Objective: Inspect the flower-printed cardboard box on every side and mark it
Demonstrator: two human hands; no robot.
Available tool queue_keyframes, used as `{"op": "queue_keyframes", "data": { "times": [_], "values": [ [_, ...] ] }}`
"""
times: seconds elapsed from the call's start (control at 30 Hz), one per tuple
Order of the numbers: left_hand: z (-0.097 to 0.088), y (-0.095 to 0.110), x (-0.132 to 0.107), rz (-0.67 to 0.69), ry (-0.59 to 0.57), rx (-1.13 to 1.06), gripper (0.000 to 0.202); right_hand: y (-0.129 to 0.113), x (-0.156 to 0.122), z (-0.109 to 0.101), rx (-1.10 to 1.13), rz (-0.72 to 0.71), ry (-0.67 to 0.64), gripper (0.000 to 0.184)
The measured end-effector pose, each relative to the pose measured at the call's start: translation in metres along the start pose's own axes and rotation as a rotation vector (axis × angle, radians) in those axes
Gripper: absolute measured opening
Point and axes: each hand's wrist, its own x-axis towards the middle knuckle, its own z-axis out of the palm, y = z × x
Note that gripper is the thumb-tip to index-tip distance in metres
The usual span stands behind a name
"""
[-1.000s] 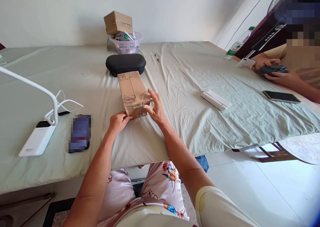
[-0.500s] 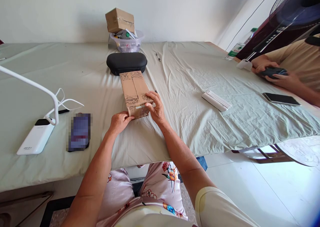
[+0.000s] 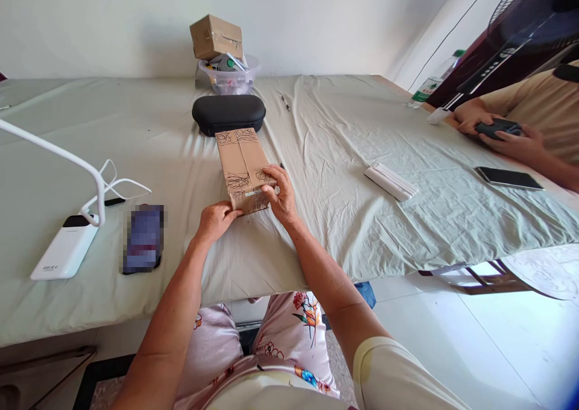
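Note:
A long brown cardboard box (image 3: 239, 160) with dark scribbled drawings lies on the pale green tablecloth (image 3: 316, 157), its near end pointing at me. My left hand (image 3: 215, 220) is curled against the near left corner of that end. My right hand (image 3: 279, 194) grips the near right corner, fingers bent over the top edge. Just behind the box's far end sits a black oval case (image 3: 228, 112).
A white power bank (image 3: 63, 247) with white cables and a blurred phone (image 3: 143, 238) lie at left. A clear tub (image 3: 228, 78) carrying a small cardboard box (image 3: 216, 36) stands at the back. Another person's hands (image 3: 493, 134) hold a dark device at right, near a phone (image 3: 509, 178) and a white bar (image 3: 391, 181).
My right hand's fingers went from spread beside the box to closed over its near right corner. The box and my left hand have barely moved.

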Motion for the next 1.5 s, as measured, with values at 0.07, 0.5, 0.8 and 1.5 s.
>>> {"op": "queue_keyframes", "data": {
  "times": [0.07,0.5,0.8,1.5],
  "values": [
    [0.000,0.000,0.000,0.005,0.000,-0.006,0.025,-0.001,0.000,0.000,0.013,-0.002,-0.002,0.058],
    [0.002,-0.002,-0.004,0.408,0.692,-0.209,0.082,-0.015,-0.003,0.006,-0.004,0.005,-0.094,0.068],
    [-0.004,0.004,-0.005,0.479,0.675,-0.157,0.042,-0.020,-0.007,0.008,0.017,-0.051,-0.089,0.060],
    [-0.001,-0.004,-0.002,0.446,0.587,-0.213,0.046,-0.017,-0.006,0.008,-0.017,-0.016,-0.085,0.064]
  ]
}}
